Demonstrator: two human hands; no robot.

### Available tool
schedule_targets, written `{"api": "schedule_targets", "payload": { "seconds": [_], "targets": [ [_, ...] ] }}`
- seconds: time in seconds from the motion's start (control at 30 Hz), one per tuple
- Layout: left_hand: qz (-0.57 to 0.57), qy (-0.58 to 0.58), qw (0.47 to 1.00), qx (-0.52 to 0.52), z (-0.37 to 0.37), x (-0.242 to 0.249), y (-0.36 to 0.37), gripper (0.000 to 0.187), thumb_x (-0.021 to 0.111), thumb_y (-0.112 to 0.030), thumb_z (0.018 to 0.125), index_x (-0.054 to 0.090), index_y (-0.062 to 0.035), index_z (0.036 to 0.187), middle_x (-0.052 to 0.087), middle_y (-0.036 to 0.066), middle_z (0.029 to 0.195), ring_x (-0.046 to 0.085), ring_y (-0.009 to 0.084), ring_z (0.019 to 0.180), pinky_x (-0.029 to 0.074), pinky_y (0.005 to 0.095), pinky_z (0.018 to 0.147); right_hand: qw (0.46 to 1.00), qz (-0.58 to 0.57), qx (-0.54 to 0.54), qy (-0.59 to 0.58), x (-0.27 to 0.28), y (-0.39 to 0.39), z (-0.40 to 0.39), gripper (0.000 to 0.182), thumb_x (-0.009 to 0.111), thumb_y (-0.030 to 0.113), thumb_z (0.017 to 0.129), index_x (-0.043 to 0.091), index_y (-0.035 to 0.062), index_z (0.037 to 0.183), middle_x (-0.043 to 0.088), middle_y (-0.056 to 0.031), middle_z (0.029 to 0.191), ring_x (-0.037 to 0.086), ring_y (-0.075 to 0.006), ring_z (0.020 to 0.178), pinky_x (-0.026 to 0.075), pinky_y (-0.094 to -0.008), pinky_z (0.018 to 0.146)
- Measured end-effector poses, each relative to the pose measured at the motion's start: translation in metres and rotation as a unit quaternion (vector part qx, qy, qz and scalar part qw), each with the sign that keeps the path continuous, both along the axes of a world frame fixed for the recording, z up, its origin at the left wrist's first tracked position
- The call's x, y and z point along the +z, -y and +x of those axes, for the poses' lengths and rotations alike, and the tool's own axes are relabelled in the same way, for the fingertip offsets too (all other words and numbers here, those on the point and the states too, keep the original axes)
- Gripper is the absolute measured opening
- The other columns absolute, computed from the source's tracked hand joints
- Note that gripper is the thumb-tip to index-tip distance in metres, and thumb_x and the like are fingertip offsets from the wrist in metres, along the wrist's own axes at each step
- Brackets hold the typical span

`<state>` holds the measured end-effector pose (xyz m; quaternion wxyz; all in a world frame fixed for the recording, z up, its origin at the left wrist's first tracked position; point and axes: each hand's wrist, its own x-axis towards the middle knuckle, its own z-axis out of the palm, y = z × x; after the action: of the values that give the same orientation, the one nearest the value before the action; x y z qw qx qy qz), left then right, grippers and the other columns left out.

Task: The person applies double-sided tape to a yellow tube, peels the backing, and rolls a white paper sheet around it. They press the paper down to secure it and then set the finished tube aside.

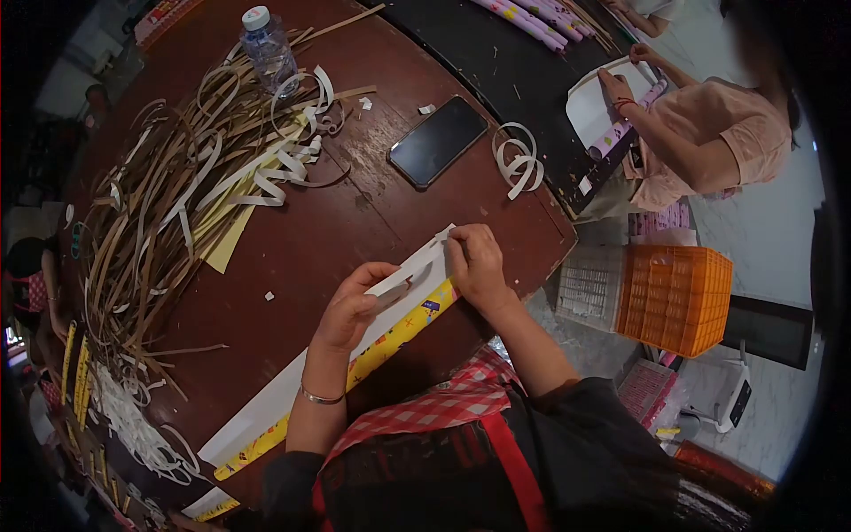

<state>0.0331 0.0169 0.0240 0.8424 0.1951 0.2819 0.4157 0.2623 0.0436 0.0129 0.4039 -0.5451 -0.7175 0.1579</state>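
Observation:
A long sheet of yellow patterned paper (390,341) lies diagonally before me, partly rolled along its near edge, with its white inner side (266,412) showing. My left hand (347,310), a bracelet at its wrist, is closed on a narrow white strip (394,282) raised over the sheet. At the sheet's far right end, my right hand (479,264) pinches the paper's corner, its fingertips bent over the white edge. Beyond my hands a black phone (438,142) rests on the brown table (355,226).
A heap of brown and white paper strips (168,204) covers the table's left, beside a water bottle (269,55). White curled strips (519,164) lie near the phone. At right, a person (709,133) handles purple patterned paper (612,142). Orange crates (674,297) stand beyond the table edge.

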Motion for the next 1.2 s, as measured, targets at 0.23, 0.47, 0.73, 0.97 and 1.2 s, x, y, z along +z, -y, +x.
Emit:
{"api": "schedule_targets", "payload": {
  "seconds": [0.23,0.47,0.73,0.97,1.2],
  "targets": [
    [0.056,-0.127,0.99,-0.023,-0.038,0.005,0.027,0.06,0.067,-0.035,0.073,0.055,0.0011,0.119,0.061,0.012,0.113,0.059,0.0213,0.106,0.044,0.0348,0.097,0.999,0.031,0.006,0.021,0.001,-0.004,-0.004,0.015,0.063,-0.005,0.077,0.059,-0.0026,0.092,0.06,-0.0187,0.086,0.058,-0.0364,0.078,0.049,-0.0413,0.07],
    [0.099,-0.274,0.955,-0.045,-0.053,0.012,0.046,0.047,0.062,-0.01,0.077,0.053,-0.0021,0.122,0.059,0.006,0.109,0.055,0.0154,0.102,0.045,0.0288,0.088,1.0,-0.012,-0.002,0.013,0.005,-0.001,-0.012,0.024,0.063,-0.004,0.079,0.059,-0.0044,0.102,0.061,-0.0188,0.086,0.059,-0.0346,0.078,0.049,-0.0402,0.071],
    [0.192,-0.426,0.881,-0.08,-0.054,0.042,0.055,0.038,0.066,-0.001,0.074,0.055,-0.0019,0.109,0.058,0.013,0.103,0.06,0.0234,0.095,0.047,0.031,0.083,0.998,-0.056,-0.023,0.01,0.002,0.001,-0.01,0.021,0.064,0.001,0.082,0.058,-0.0036,0.101,0.062,-0.0165,0.088,0.062,-0.0294,0.079,0.051,-0.0369,0.071],
    [0.115,-0.394,0.909,-0.078,-0.059,0.038,0.057,0.032,0.063,-0.008,0.077,0.054,-0.0009,0.107,0.057,0.013,0.101,0.059,0.0231,0.09,0.046,0.0317,0.079,0.998,-0.051,-0.021,0.009,0.004,0.001,-0.011,0.017,0.062,-0.001,0.079,0.058,-0.0024,0.096,0.061,-0.0182,0.09,0.058,-0.0357,0.082,0.048,-0.0418,0.074],
    [0.08,-0.38,0.918,-0.075,-0.057,0.035,0.056,0.032,0.063,-0.008,0.077,0.054,-0.0008,0.107,0.058,0.012,0.096,0.058,0.0195,0.088,0.046,0.0306,0.078,0.994,0.011,0.014,0.11,0.014,0.001,-0.016,0.018,0.064,0.003,0.067,0.06,0.0004,0.084,0.057,-0.0143,0.091,0.053,-0.034,0.089,0.044,-0.0415,0.08]
  ]
}}
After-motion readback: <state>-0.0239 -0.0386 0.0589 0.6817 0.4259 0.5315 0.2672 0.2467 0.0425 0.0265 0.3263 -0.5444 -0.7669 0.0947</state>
